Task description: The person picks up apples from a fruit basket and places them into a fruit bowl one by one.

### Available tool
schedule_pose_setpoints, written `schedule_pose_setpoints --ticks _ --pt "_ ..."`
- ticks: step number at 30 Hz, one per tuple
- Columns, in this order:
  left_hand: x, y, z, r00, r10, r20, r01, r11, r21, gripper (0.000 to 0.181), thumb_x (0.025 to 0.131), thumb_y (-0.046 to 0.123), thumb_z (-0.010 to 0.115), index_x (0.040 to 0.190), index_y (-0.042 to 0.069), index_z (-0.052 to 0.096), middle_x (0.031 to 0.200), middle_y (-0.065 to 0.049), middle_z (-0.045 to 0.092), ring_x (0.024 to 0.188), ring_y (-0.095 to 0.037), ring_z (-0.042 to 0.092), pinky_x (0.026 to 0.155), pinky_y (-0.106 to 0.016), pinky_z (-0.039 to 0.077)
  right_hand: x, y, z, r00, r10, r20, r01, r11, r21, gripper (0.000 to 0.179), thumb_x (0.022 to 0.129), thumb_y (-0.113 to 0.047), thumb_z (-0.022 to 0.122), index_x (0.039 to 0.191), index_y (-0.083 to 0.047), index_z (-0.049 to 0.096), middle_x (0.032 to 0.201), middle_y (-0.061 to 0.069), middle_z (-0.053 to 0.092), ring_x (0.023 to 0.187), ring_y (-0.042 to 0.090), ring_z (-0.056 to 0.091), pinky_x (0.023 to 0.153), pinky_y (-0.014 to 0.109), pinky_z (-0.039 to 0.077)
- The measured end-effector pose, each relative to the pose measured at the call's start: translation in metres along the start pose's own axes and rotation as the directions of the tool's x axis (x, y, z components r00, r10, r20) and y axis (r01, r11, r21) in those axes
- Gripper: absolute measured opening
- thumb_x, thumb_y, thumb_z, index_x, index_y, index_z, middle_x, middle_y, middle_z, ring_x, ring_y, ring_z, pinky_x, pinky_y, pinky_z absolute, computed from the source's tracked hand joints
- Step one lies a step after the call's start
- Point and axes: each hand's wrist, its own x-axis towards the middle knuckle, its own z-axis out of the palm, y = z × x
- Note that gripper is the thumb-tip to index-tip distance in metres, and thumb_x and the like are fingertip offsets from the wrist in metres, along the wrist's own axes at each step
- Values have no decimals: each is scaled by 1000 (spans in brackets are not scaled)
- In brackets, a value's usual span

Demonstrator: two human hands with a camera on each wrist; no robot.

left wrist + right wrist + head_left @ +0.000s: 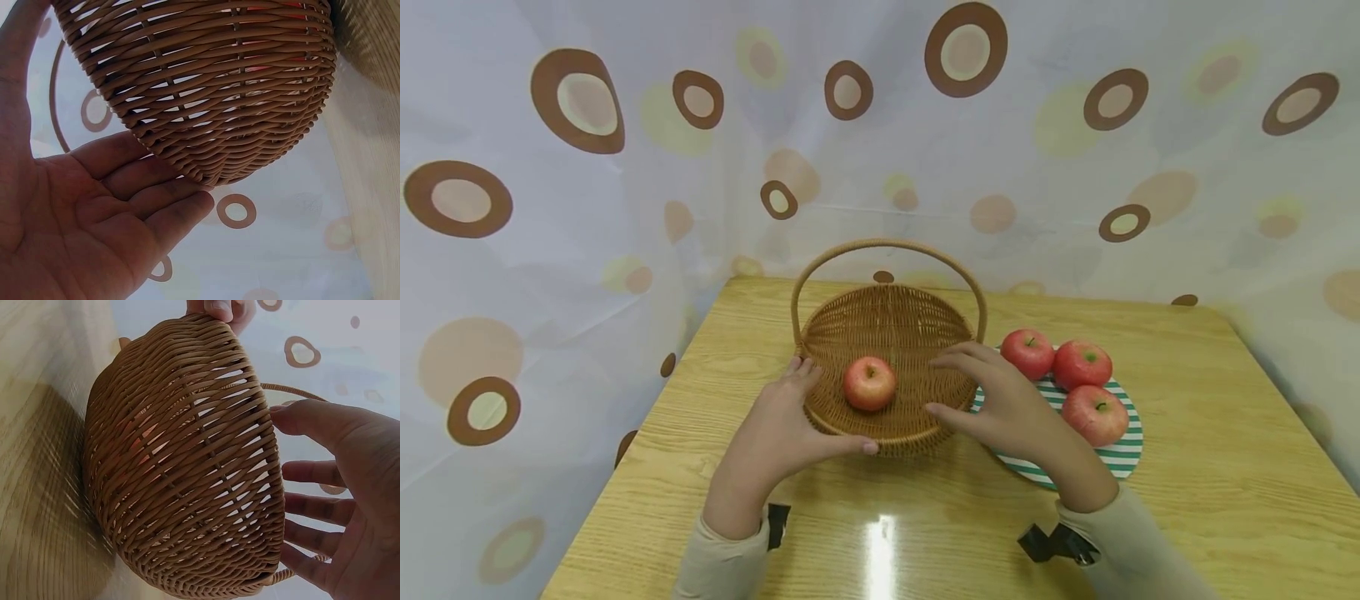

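A brown wicker basket (891, 317) with a tall arched handle stands on the table, one apple (870, 384) inside. My left hand (778, 429) holds the basket's near left side: the thumb lies along the front rim, and the fingers are at the left rim. Those fingers touch the outside of the weave in the left wrist view. My right hand (1000, 400) is at the basket's right side, thumb and fingers spread apart and grasping nothing. In the right wrist view its fingertips (300, 470) are close beside the rim; contact is unclear.
A round plate (1126, 454) with green and white stripes lies to the right, partly behind my right hand. Several apples, one of them a red apple (1095, 415), sit on it. A patterned curtain (880, 167) surrounds the wooden table (1217, 467) at the back and sides.
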Motion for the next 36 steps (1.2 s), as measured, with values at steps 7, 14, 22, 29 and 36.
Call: schedule_pose_setpoints --ticks 7,14,22,29,36 --pt "-1 0 -1 1000 0 -5 0 1000 6 131 59 77 92 160 8 46 168 -13 38 159 -43 27 124 -57 37 9 -2 1 999 -38 6 38 999 9 47 92 -38 84 133 -19 71 140 1 65 132 27 61 107 54 55" --pt "0 0 -2 1000 0 2 0 1000 10 132 59 76 92 160 5 46 166 -16 41 159 -44 27 124 -58 37 22 -8 4 998 -58 7 58 997 47 47 91 -36 86 132 -18 71 135 -1 66 129 24 63 108 52 54" --pt "-1 1 -2 1000 -26 15 26 1000 18 133 58 81 89 158 3 48 166 -20 40 159 -44 28 122 -60 39 33 -13 12 997 -38 64 35 998 57 52 91 -43 85 134 -16 70 137 0 65 132 24 61 110 54 53" --pt "0 0 0 1000 4 -1 -4 1000 11 131 59 79 90 159 7 48 167 -14 40 159 -44 29 122 -58 39 40 -14 17 995 -48 85 43 997 60 54 90 -42 86 134 -15 70 135 2 67 130 24 61 110 52 53" --pt "-1 1 -2 999 -43 22 42 999 22 138 57 85 86 158 -1 46 165 -26 40 159 -44 27 120 -61 41 46 -19 20 991 -44 129 41 999 21 60 88 -45 86 136 -13 69 137 4 66 130 27 62 107 51 55"
